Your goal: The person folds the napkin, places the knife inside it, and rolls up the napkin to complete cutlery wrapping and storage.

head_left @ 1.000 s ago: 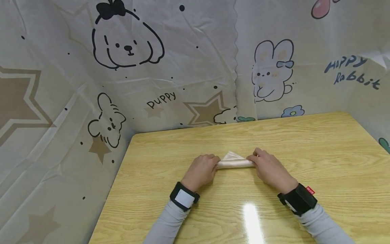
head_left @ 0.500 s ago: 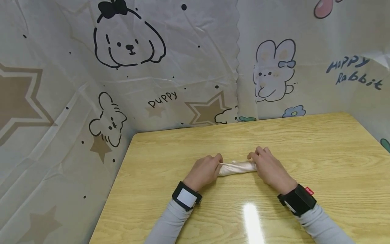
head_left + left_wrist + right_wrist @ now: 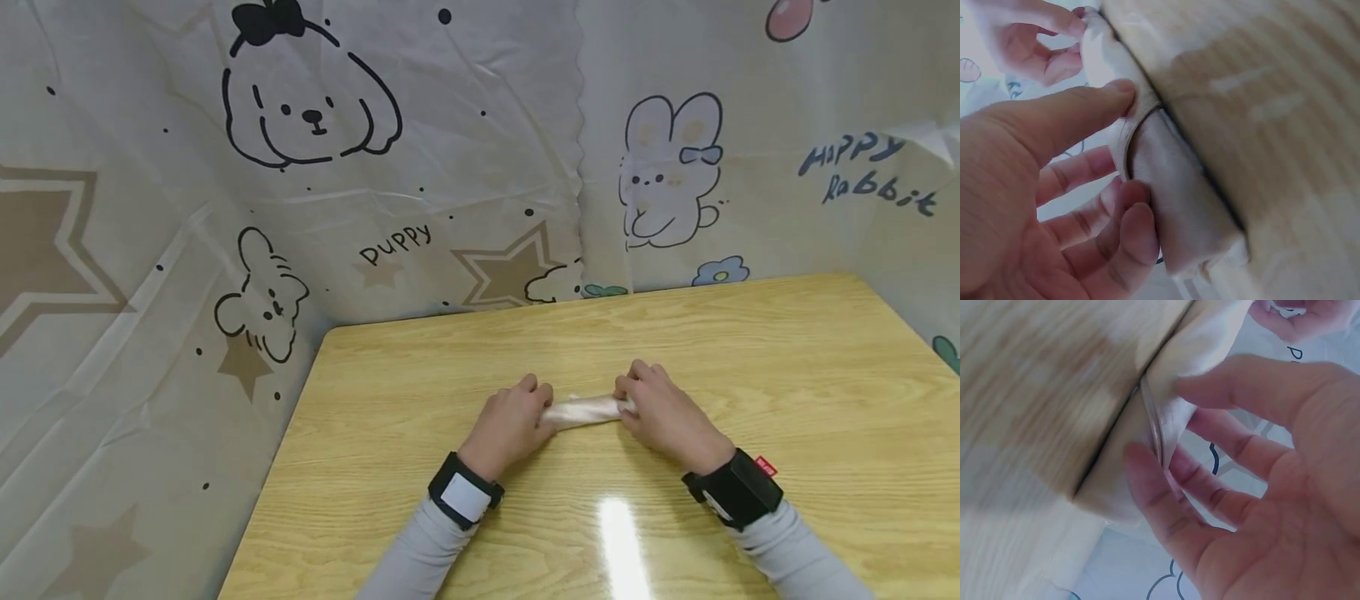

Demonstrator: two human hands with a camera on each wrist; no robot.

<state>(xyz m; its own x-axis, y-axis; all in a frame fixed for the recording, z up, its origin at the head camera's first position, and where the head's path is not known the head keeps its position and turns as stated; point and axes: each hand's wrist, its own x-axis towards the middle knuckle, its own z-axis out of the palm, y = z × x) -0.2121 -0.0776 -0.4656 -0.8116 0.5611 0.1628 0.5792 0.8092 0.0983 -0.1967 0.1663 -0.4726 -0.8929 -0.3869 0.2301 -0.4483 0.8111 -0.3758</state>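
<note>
A pale cream, satiny cloth (image 3: 588, 411) lies rolled into a narrow tube on the wooden table. My left hand (image 3: 510, 421) holds its left end, thumb on one side and curled fingertips on the other. At the opposite end, my right hand (image 3: 663, 412) grips the roll the same way. In the left wrist view, the cloth (image 3: 1179, 200) shows a curved edge wrapped over the outer layer near the thumb. A similar slanting hem crosses the cloth (image 3: 1200, 350) in the right wrist view, between thumb and fingers. The inner layers are hidden.
The light wood-grain table (image 3: 420, 358) reaches back to a pale printed curtain (image 3: 487, 150) with cartoon animals and stars. Another curtain stretch runs along the left side. Glare (image 3: 622, 542) shines on the table's near part.
The cloth's pointed flap, raised behind the roll a second ago, is now mostly rolled in. The roll has twisted slightly and tilts up to the right. My left hand moved slightly right.
</note>
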